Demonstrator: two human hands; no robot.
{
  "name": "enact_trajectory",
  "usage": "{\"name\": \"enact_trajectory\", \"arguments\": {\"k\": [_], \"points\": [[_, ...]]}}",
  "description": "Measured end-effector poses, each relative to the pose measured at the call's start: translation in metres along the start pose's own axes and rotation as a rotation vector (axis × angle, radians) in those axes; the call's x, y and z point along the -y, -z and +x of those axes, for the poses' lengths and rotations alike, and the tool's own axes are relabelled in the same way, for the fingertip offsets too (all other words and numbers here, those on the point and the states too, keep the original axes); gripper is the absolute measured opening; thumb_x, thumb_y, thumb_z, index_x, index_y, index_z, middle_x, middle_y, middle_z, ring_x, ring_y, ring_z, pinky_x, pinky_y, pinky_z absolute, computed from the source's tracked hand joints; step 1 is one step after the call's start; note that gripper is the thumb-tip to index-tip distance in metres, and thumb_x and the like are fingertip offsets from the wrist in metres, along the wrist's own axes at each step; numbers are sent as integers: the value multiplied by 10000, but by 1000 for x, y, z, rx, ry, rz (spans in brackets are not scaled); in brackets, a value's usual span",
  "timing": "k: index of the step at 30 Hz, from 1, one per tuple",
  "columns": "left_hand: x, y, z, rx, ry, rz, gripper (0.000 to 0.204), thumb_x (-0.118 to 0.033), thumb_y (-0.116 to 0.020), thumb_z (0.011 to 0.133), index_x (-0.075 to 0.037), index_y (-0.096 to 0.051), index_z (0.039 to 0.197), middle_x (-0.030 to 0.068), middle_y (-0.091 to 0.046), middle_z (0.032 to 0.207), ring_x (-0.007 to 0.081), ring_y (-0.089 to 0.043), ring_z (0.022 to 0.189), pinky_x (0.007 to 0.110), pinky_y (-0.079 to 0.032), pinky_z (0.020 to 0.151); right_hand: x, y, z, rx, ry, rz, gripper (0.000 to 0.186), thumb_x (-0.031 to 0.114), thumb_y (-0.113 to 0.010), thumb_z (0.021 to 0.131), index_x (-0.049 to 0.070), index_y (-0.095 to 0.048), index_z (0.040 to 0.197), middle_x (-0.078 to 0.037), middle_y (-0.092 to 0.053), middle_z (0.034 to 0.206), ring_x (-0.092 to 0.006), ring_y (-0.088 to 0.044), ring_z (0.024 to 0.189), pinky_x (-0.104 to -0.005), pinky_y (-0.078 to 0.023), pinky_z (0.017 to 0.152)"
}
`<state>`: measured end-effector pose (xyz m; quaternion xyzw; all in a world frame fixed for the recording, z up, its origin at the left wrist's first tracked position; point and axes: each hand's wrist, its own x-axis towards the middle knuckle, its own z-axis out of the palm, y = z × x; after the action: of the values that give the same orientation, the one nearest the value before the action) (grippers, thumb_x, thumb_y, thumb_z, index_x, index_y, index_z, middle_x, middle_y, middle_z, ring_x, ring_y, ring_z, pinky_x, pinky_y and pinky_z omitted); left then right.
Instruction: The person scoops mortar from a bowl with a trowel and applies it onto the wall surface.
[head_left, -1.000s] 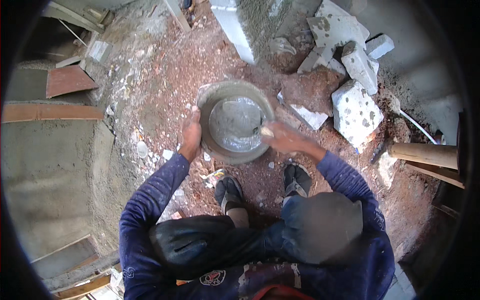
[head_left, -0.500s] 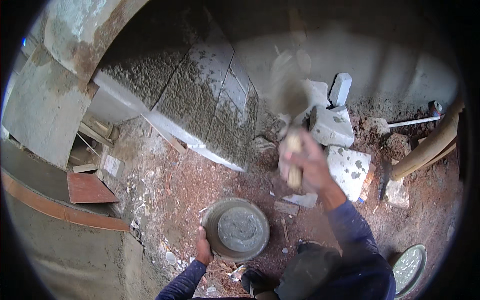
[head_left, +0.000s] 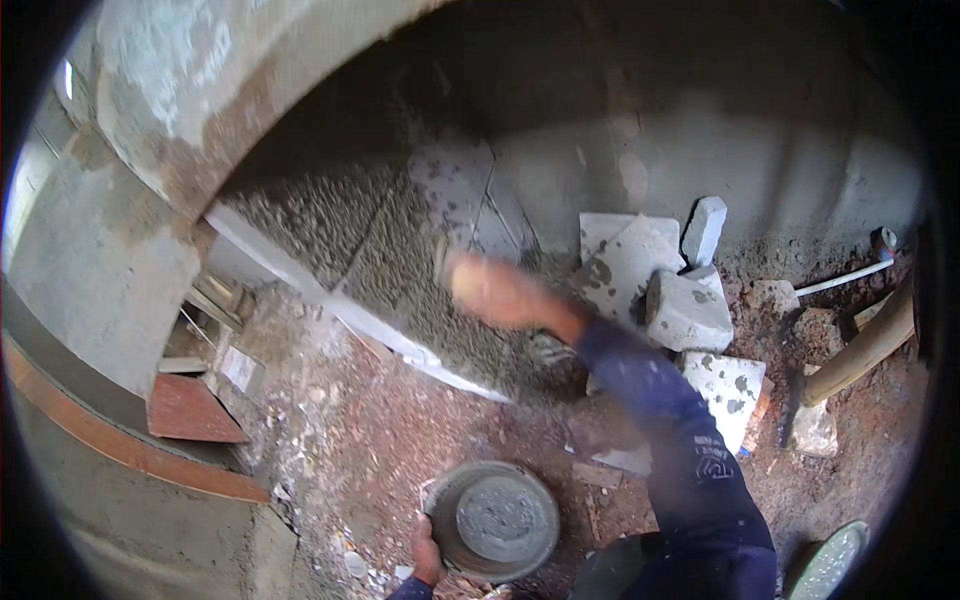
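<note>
Near the lower edge my left hand [head_left: 427, 552] grips the left side of a bucket [head_left: 543, 525], by the wire handle. Grey wet mortar [head_left: 497, 517] lies in the bucket. My right hand [head_left: 505, 292], smeared by motion, is closed around a wooden-handled trowel [head_left: 460, 275] over a wall of white blocks [head_left: 459, 383]. Hardly any of the trowel shows now; its blade is blurred or hidden. Rough grey mortar [head_left: 400, 270] coats most of the wall's face, while a bare pale patch [head_left: 450, 185] shows farther up.
White block pieces [head_left: 688, 312] are heaped right of my forearm. A wooden-handled tool [head_left: 860, 350] leans at the far right, above a second mortar container [head_left: 832, 565]. A reddish board [head_left: 195, 410] lies at left, below a curved concrete slab [head_left: 110, 270]. Rubble covers the reddish ground [head_left: 390, 430].
My right hand has swung left with the trowel, from above the loose blocks to the mortared wall face. My left hand stays on the bucket. The whole view has shifted, so things sit lower.
</note>
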<state>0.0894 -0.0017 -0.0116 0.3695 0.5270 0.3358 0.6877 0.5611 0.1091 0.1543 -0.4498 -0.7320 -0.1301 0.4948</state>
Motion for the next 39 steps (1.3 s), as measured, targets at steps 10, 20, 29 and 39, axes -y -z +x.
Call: {"name": "enact_trajectory", "arguments": {"k": [10,20,29,39], "points": [[5,-16,20,-89,-442,875,490,-325,-374,1041,79,-526,1272,122,-564,1281,210,-500,1163,352,-371,1032,184,50,-184,786,-386,215,228,211,-575,852,11,-577,962,-200,-637,887,-370,-645,803,-466,-523,700],[-25,-74,-12,-106,-218,350,461,-361,-478,1010,27,-575,1239,98,-618,1099,170,-531,1013,316,-426,912,232,-4,-192,1111,-855,320,392,220,-560,888,-98,-557,1117,-255,-621,1102,-379,-625,1022,-425,-519,819],[-10,-32,13,-5,-161,421,512,-396,-432,1020,38,-555,1263,92,-601,1197,177,-545,1082,345,-430,966,245,27,-193,989,-1488,1023,516,296,-596,941,-3,-423,1324,-12,-543,791,-136,-555,629,-279,-487,516],[-13,-30,20,108,-27,143,525,-435,-398,1025,10,-538,1265,90,-591,1223,195,-568,1075,351,-441,966,189,127,-128,-430,-978,1176,442,62,-529,909,36,-355,1315,-35,-500,809,-120,-531,595,-267,-484,488]]}}
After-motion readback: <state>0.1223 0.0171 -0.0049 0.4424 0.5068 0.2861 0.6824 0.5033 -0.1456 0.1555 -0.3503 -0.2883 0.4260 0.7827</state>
